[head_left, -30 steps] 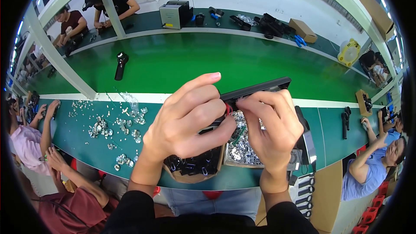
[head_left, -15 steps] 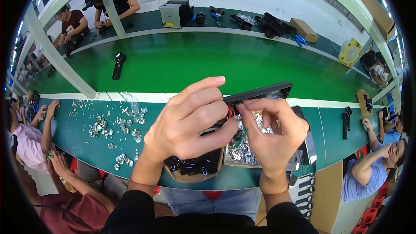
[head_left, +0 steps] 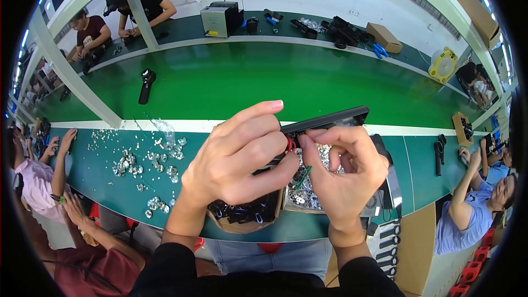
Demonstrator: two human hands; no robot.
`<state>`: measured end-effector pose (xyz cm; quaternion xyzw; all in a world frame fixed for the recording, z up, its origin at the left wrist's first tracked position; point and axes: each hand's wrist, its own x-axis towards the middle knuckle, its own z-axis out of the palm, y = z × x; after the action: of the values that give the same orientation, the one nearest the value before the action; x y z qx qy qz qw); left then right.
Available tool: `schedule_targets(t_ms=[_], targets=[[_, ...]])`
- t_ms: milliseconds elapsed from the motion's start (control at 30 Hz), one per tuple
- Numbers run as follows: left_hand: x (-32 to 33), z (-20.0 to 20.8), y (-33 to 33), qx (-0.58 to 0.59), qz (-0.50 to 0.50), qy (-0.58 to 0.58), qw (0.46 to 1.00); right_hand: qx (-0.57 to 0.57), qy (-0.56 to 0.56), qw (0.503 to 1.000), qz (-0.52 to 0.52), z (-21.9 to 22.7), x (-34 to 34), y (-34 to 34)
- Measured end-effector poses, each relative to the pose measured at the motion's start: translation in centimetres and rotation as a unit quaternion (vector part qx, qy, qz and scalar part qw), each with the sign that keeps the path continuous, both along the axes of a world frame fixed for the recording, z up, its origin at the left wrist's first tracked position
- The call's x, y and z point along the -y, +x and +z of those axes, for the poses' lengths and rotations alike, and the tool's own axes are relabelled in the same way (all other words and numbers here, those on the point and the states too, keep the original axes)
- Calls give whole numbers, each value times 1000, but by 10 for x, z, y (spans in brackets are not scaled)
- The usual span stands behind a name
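A long, flat black device housing [head_left: 341, 116] is held up over the bench, tilted with its right end higher. My left hand [head_left: 236, 159] is wrapped round its left part, the index finger stretched out above it. Red wires [head_left: 290, 143] show at the housing between my hands. My right hand [head_left: 352, 173] is closed in a pinch at the housing's underside beside these wires; its fingertips hide what they grip. A thin green strip [head_left: 302, 178] shows just below my right thumb. Under my hands stand a box of small black parts [head_left: 242, 212] and a tray of small shiny metal parts [head_left: 308, 197].
Clusters of silvery parts [head_left: 126, 162] lie on the bench at left. Beyond it runs a green belt [head_left: 220, 82] with a black handheld device [head_left: 147, 86] on it. Another black device [head_left: 439, 154] lies at right. Co-workers sit on both sides and across the belt.
My hands and the housing stay nearly in place, with only a slight shift of my right fingers. The co-worker at right has lowered a hand from near the head.
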<state>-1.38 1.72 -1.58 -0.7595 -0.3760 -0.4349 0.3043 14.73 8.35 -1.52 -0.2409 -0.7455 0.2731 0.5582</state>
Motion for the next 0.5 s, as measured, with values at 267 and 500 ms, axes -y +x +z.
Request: schedule_targets(t_ms=[267,500], targets=[[0,2,2,4,1,-4,1000,-6,-12,1000,10,0,-2,3],[2,2,0,-13,-11,-2,1000,-8,-27,1000,15,0,0,2]])
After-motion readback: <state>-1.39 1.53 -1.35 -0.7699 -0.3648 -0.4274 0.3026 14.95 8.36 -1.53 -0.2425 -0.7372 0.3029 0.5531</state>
